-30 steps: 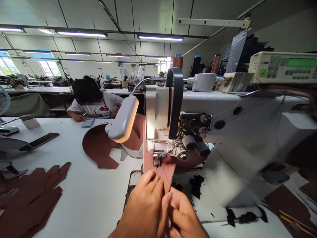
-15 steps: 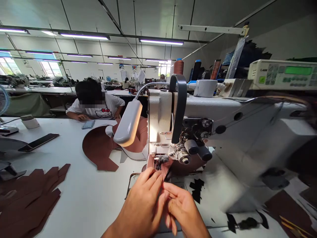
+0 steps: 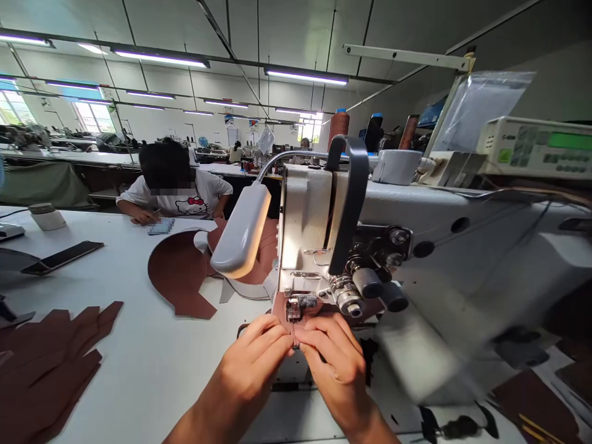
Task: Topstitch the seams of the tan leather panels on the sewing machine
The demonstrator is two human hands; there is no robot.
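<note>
A reddish-brown leather piece [image 3: 280,303] lies under the presser foot [image 3: 293,309] of a white sewing machine [image 3: 303,213]. My left hand [image 3: 252,361] is closed on its near left side, fingertips just in front of the foot. On the other side of the seam line, my right hand [image 3: 337,357] is closed on the same piece, thumb tucked below the fingers. The two hands' fingertips almost meet in the middle. My fingers hide much of the leather's near edge.
Stacked brown cut pieces [image 3: 50,364] lie at left, near a dark phone-like slab [image 3: 65,256]. A curved brown piece [image 3: 178,271] rests behind the lamp head [image 3: 243,231]. Across the table sits a person [image 3: 180,185] in a white shirt. Black scraps lie at right.
My right hand has moved up and forward from below the left hand onto the leather at the foot. My left hand has shifted left, and the view has turned slightly.
</note>
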